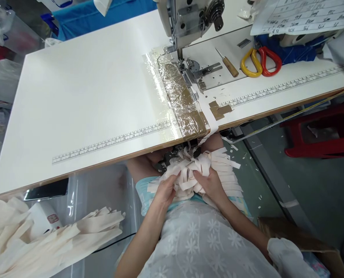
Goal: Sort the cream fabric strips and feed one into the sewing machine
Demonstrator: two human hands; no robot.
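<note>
A heap of short cream fabric strips (215,170) lies in my lap, just below the front edge of the sewing table (82,100). My left hand (166,190) is closed on strips at the heap's left side. My right hand (211,186) grips strips at its middle, fingers curled into them. One cream strip (211,121) runs from the sewing machine (189,19) over the table edge down toward the heap. Clear film covers brown tape (180,96) in front of the needle.
Yellow and red scissors (260,61) and a wooden-handled awl (228,63) lie right of the machine. A pile of longer cream strips (50,239) sits at lower left on a clear bin. A red stool (322,133) stands to the right. Paper sheet (302,15) at top right.
</note>
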